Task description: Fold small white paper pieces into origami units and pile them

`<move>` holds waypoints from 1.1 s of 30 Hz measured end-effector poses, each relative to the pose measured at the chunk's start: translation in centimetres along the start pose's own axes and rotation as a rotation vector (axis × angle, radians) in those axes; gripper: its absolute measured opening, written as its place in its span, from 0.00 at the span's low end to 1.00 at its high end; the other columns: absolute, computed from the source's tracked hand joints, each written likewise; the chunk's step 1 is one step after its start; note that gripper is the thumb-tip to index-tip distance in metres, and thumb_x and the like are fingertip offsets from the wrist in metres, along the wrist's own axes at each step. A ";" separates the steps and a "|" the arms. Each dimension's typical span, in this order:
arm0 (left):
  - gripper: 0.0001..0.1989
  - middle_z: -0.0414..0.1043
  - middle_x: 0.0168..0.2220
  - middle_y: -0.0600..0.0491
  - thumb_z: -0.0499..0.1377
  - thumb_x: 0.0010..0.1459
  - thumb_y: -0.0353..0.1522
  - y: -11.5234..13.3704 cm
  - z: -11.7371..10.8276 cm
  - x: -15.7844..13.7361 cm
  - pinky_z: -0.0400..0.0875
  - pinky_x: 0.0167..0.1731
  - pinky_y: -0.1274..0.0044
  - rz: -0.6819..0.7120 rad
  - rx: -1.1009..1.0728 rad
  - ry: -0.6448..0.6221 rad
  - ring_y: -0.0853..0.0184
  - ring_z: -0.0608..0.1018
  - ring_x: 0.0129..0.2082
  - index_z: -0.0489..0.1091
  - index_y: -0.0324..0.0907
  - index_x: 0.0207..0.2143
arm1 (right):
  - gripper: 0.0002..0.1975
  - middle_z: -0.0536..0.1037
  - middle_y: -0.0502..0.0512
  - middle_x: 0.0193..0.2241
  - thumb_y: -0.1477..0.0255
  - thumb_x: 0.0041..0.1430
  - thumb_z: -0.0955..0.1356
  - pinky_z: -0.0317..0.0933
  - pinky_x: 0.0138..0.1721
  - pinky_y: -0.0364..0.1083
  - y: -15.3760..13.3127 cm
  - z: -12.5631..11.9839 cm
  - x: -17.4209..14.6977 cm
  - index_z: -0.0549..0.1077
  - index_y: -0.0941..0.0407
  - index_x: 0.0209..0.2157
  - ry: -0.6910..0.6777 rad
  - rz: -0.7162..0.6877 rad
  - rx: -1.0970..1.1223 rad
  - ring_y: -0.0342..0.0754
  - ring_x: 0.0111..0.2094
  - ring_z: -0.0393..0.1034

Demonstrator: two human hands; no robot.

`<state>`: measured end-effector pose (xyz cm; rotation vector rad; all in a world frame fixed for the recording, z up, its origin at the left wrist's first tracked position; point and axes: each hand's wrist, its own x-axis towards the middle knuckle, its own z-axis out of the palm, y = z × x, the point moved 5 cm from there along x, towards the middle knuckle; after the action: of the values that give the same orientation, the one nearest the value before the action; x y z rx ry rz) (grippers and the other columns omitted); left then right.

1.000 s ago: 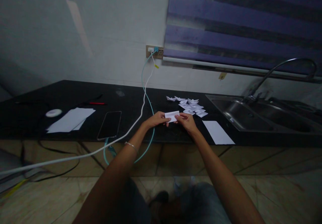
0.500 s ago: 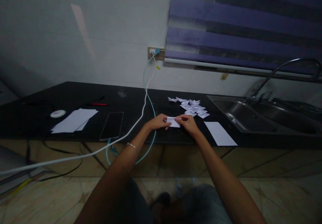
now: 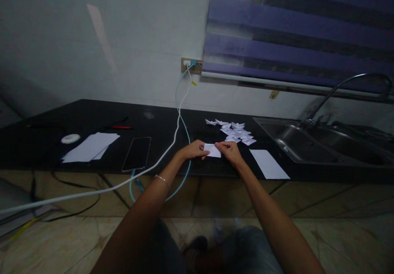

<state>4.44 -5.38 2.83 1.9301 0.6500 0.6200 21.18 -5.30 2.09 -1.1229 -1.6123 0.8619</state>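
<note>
A small folded piece of white paper point(image 3: 213, 150) is held between both hands, just over the front part of the black counter. My left hand point(image 3: 196, 148) grips its left side, the thumb lying on top. At its upper right corner my right hand point(image 3: 229, 150) pinches the paper between thumb and fingers. Behind the hands, a cluster of several folded paper boats point(image 3: 235, 132) sits on the counter. To the right of my right hand lies a flat white sheet of paper point(image 3: 269, 164).
A stack of white paper point(image 3: 88, 148), a phone point(image 3: 137, 154), a red pen point(image 3: 122, 127) and a white round object point(image 3: 70, 139) lie on the left. A white cable point(image 3: 168, 148) and a teal cable point(image 3: 188, 134) hang across the counter from an outlet point(image 3: 198, 65). A steel sink point(image 3: 295, 142) is at right.
My right hand's fingers have shifted slightly at the paper's upper right corner, and a bit more of the paper shows. The left hand looks the same.
</note>
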 end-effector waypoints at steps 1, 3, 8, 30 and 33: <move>0.16 0.67 0.16 0.55 0.59 0.52 0.38 0.2 0.0 -0.1 0.53 0.18 0.83 0.002 0.012 -0.001 0.77 0.64 0.16 0.67 0.34 0.19 | 0.18 0.77 0.52 0.22 0.57 0.47 0.71 0.57 0.24 0.43 0.0 0.1 0.0 0.80 0.59 0.29 -0.005 0.007 0.025 0.46 0.23 0.67; 0.17 0.65 0.15 0.55 0.59 0.52 0.37 0.5 0.1 -0.3 0.52 0.17 0.83 -0.005 0.045 -0.005 0.77 0.62 0.15 0.67 0.35 0.18 | 0.18 0.80 0.55 0.28 0.59 0.45 0.73 0.61 0.28 0.44 -0.1 0.3 -0.1 0.80 0.58 0.33 -0.036 0.017 0.084 0.47 0.27 0.70; 0.15 0.64 0.14 0.57 0.59 0.52 0.34 0.6 0.3 -0.4 0.52 0.16 0.83 -0.046 0.080 -0.007 0.78 0.61 0.13 0.66 0.35 0.17 | 0.16 0.81 0.58 0.30 0.61 0.44 0.74 0.63 0.30 0.45 -0.1 0.7 -0.1 0.80 0.58 0.33 -0.087 0.025 0.081 0.49 0.29 0.73; 0.14 0.60 0.18 0.59 0.58 0.51 0.39 -0.2 0.7 -0.1 0.50 0.18 0.82 -0.075 0.072 -0.025 0.76 0.60 0.17 0.70 0.35 0.27 | 0.14 0.80 0.55 0.31 0.61 0.47 0.73 0.63 0.31 0.45 -0.4 1.1 0.1 0.79 0.57 0.32 -0.156 -0.025 0.031 0.48 0.29 0.72; 0.18 0.60 0.18 0.59 0.58 0.53 0.44 0.2 0.6 -0.2 0.51 0.18 0.82 -0.063 0.065 -0.029 0.76 0.60 0.17 0.69 0.35 0.26 | 0.13 0.80 0.55 0.30 0.62 0.47 0.73 0.63 0.32 0.45 -0.2 0.9 0.1 0.79 0.57 0.32 -0.133 -0.042 0.059 0.48 0.30 0.72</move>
<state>4.74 -5.99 2.73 1.9669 0.7180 0.5360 20.26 -5.30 2.07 -1.0043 -1.7018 0.9677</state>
